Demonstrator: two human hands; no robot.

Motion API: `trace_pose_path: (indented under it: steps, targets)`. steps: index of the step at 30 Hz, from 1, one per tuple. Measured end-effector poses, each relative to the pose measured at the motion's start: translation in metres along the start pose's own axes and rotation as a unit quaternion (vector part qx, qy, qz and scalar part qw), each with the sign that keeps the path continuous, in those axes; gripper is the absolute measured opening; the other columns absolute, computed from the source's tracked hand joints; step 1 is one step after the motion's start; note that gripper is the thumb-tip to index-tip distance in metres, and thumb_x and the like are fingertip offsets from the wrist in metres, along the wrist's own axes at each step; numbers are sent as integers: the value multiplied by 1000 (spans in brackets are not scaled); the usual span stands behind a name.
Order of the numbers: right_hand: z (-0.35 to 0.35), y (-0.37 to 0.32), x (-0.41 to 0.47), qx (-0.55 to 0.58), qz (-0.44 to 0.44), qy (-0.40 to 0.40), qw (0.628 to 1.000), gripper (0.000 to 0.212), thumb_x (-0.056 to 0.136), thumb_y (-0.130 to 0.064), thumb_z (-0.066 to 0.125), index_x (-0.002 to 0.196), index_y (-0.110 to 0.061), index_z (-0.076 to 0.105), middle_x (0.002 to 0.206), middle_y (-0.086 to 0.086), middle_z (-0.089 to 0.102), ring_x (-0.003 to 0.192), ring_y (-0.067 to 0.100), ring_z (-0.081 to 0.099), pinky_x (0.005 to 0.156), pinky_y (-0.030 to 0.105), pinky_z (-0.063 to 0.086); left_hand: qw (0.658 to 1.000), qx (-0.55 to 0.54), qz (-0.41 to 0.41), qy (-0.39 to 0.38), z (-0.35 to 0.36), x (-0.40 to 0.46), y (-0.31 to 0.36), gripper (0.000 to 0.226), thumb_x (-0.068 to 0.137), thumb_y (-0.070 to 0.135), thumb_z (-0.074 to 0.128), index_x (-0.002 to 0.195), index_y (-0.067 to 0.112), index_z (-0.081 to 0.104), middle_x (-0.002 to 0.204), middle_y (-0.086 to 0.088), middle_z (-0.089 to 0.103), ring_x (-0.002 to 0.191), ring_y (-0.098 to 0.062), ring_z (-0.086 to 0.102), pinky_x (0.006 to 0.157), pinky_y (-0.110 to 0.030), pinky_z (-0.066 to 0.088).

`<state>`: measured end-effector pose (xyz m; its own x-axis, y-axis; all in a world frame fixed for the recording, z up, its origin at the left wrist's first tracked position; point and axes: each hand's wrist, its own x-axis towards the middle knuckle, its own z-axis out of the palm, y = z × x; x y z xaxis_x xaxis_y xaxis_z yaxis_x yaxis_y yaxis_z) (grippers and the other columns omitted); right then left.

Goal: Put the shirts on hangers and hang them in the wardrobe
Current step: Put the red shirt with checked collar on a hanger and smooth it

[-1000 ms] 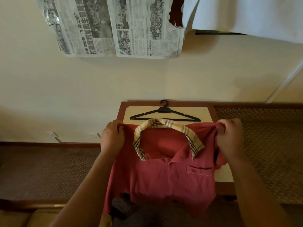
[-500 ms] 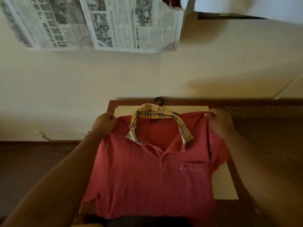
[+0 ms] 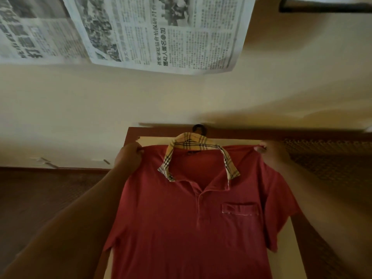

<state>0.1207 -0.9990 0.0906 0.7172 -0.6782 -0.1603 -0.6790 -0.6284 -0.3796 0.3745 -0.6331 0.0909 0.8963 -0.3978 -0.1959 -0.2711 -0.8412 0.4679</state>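
Observation:
A red polo shirt point(image 3: 187, 214) with a plaid collar and a chest pocket is spread front-up over the small table point(image 3: 277, 142). My left hand point(image 3: 128, 156) pinches its left shoulder. My right hand point(image 3: 271, 154) pinches its right shoulder. A black hanger point(image 3: 198, 127) lies on the table behind the collar; only its hook shows, the rest is hidden under the shirt.
The table stands against a cream wall, with newspaper sheets point(image 3: 161, 33) taped above it. A dark woven surface point(image 3: 326, 158) lies to the right and a dark floor point(image 3: 40, 198) to the left. A dark rod point(image 3: 326, 8) crosses the top right corner.
Both hands have carried the shirt forward and spread it out flat. It now covers the hanger, which lay fully in sight a second ago. The view has come closer to the table.

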Motion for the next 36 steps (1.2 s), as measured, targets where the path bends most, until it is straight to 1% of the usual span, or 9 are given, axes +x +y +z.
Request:
trace_pose_path:
  steps: [5, 10, 16, 22, 25, 27, 29, 31, 36]
  targets:
    - [7, 3, 30, -19, 11, -22, 1000, 22, 94, -19, 58, 86, -1, 66, 92, 23, 67, 93, 38, 62, 70, 35, 41, 1000, 3, 3, -7, 8, 31, 7, 16, 92, 11, 54, 100, 11, 67, 112, -16, 64, 102, -34, 57, 79, -35, 43]
    - [19, 5, 35, -21, 15, -23, 999, 18, 93, -16, 60, 95, 0, 66, 100, 23, 67, 99, 38, 62, 79, 38, 45, 1000, -6, 3, -21, 17, 42, -1, 16, 90, 5, 54, 100, 7, 67, 106, -17, 65, 96, -31, 57, 74, -28, 36]
    - [23, 8, 37, -24, 12, -29, 999, 14, 92, -16, 61, 90, -4, 66, 94, 21, 67, 94, 36, 62, 76, 38, 47, 1000, -4, -11, -23, 24, 43, -5, 13, 93, 11, 55, 100, 10, 66, 103, -14, 65, 84, -20, 51, 71, -29, 36]
    - [25, 5, 33, -36, 12, -41, 998, 15, 92, -17, 61, 94, -4, 67, 97, 21, 68, 98, 36, 62, 77, 35, 44, 1000, 4, -17, -25, 28, 35, 0, 18, 92, 12, 54, 105, 11, 67, 106, -14, 66, 99, -31, 59, 74, -31, 40]
    - [25, 0, 31, -58, 7, -44, 997, 18, 91, -19, 60, 98, -3, 65, 102, 21, 65, 100, 37, 60, 80, 36, 44, 1000, 17, 4, 25, 33, 19, 13, 30, 91, 10, 53, 120, 9, 61, 123, -16, 59, 113, -33, 53, 90, -41, 44]
    - [22, -10, 29, -64, 3, -26, 998, 21, 91, -21, 57, 103, -6, 64, 109, 19, 61, 104, 37, 57, 85, 40, 47, 999, 13, 26, 28, 40, 5, 27, 31, 93, 16, 47, 122, 11, 58, 127, -11, 56, 112, -28, 50, 91, -39, 41]
    - [22, -26, 26, -41, -23, -11, 999, 25, 91, -22, 51, 107, -6, 63, 112, 18, 58, 108, 37, 54, 90, 42, 45, 998, 20, 62, 4, 54, -8, 37, 34, 92, 30, 34, 111, 17, 59, 117, -1, 60, 99, -17, 50, 81, -30, 39]
    - [24, -47, 27, -27, -65, -13, 997, 26, 93, -17, 49, 107, -1, 64, 108, 21, 59, 105, 38, 54, 86, 41, 42, 998, 0, 60, -8, 64, -20, 48, 38, 92, 38, 31, 107, 20, 60, 107, 4, 58, 100, -14, 52, 81, -26, 39]
    - [39, -105, 37, -5, -107, -59, 993, 25, 96, -11, 45, 101, 2, 66, 103, 20, 66, 100, 37, 59, 83, 43, 48, 993, -112, -13, -16, 70, -35, 79, 31, 95, 30, 54, 119, 9, 54, 110, -8, 60, 102, -26, 56, 82, -35, 44]
